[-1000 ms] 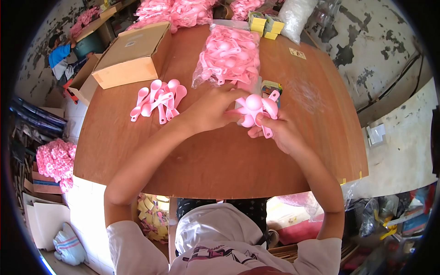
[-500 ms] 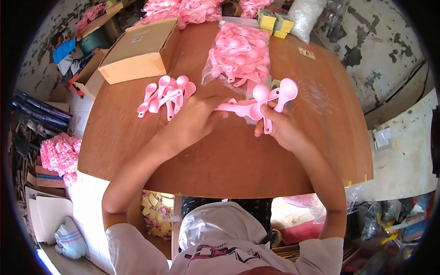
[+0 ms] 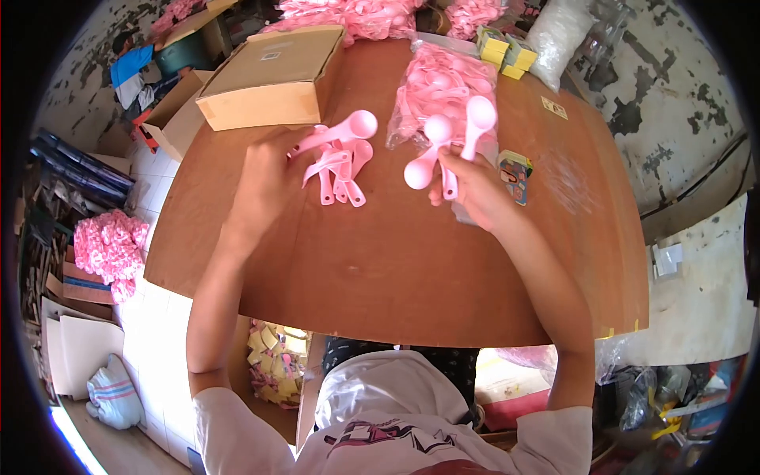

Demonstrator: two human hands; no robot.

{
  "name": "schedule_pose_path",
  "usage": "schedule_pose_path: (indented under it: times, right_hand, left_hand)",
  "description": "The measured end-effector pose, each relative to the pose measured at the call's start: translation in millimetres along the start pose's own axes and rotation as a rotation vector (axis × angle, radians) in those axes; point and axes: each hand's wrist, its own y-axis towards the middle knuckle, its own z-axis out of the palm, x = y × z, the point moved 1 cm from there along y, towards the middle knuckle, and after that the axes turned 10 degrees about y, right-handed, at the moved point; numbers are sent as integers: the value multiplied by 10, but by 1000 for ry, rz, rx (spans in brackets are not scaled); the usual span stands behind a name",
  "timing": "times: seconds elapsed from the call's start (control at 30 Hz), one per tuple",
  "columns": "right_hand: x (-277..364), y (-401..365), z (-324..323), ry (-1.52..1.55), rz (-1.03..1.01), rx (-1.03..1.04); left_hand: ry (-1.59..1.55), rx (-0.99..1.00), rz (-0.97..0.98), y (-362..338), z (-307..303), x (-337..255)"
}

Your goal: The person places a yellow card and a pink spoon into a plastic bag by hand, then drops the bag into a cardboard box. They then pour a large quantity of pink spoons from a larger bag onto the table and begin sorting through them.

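Note:
My left hand [image 3: 265, 178] is closed on the handle end of a pink measuring spoon [image 3: 336, 133], its bowl pointing right. That spoon is held over a small pile of pink spoons [image 3: 342, 170] on the table; part of the pile is hidden behind it and the hand. My right hand [image 3: 473, 184] grips several pink measuring spoons [image 3: 437, 131] in a fan, bowls up and to the left. Behind them lies a clear plastic bag full of pink spoons [image 3: 443, 79]. A small printed card [image 3: 516, 172] lies right of my right hand.
A closed cardboard box [image 3: 269, 75] stands at the table's back left. Stacks of yellow cards [image 3: 504, 54] and a white plastic sack [image 3: 558, 39] are at the back right. Crumpled clear film [image 3: 570, 178] lies on the brown table [image 3: 380, 269]. A person [image 3: 131, 75] sits at far left.
My left hand has moved left, away from my right hand, to the pile and now holds one spoon there. My right hand keeps its spoons. The view has shifted, uncovering the printed card.

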Motion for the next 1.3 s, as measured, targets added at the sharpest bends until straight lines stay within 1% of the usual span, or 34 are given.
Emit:
schedule_pose_path:
  times: [0.07,0.13,0.2,0.3,0.33,0.4,0.43,0.47,0.53,0.57,0.6,0.67,0.73,0.87,0.9,0.97,1.0,1.03,1.07,1.1,1.13,1.2,1.23,1.27,1.3]
  right_hand:
    - [-35,179,201,-88,36,0]
    - [-114,416,384,-88,24,44]
    - [-163,636,583,-274,113,33]
    - [-272,955,842,-663,186,26]
    - [-289,981,918,-662,186,32]
    - [-296,1014,1031,-846,76,-50]
    - [-306,1079,1047,-916,87,-55]
    - [-304,1084,1036,-917,90,-52]
    - [-136,985,1097,-1074,98,-43]
    - [-58,917,1128,-1116,115,-54]
    - [-72,877,1104,-1116,117,-59]
    - [-104,805,1045,-927,116,-110]
    - [-112,762,969,-926,109,-132]
    - [-86,656,835,-936,110,-134]
    - [-96,645,807,-933,110,-139]
    - [-146,640,749,-1014,-29,-130]
    - [-189,667,725,-1011,-27,-139]
    - [-220,716,730,-1052,-68,-117]
    - [-249,752,729,-1094,-110,-97]
    - [-171,665,813,-1049,-117,-58]
    - [-258,703,834,-1046,-273,-86]
    - [-296,652,836,-933,-218,-50]
    - [-279,540,800,-934,-308,-10]
    - [-268,409,750,-939,-307,-12]
    - [-243,263,695,-1043,-429,-3]
  left_hand:
    - [86,-62,-48,9,-30,238]
    - [99,-83,-66,-11,-68,386]
    - [84,-75,-161,-35,-83,497]
    - [81,-112,-171,-62,-13,668]
    - [86,-114,-174,-67,14,708]
    - [209,-107,-175,-60,66,734]
    - [238,-42,-221,-46,73,732]
    - [237,-42,-225,-41,76,718]
    - [290,2,-294,-25,109,706]
    - [286,6,-292,-22,146,737]
    - [313,-22,-255,-22,187,785]
    - [338,-50,-214,-21,251,879]
    - [337,-61,-180,-13,270,892]
    - [309,-67,-172,-14,269,848]
    - [262,-61,-195,-15,261,822]
    - [212,-50,-211,-4,235,767]
    - [151,-11,-284,-1,214,735]
    - [89,31,-356,1,211,719]
    - [86,40,-346,-7,235,769]
    - [138,-21,-256,-14,270,855]
    - [186,-82,-165,2,285,846]
    - [184,-89,-167,-6,318,854]
    - [176,-111,-158,-12,318,874]
    - [170,-136,-154,-21,322,902]
    - [165,-141,-160,-28,319,890]
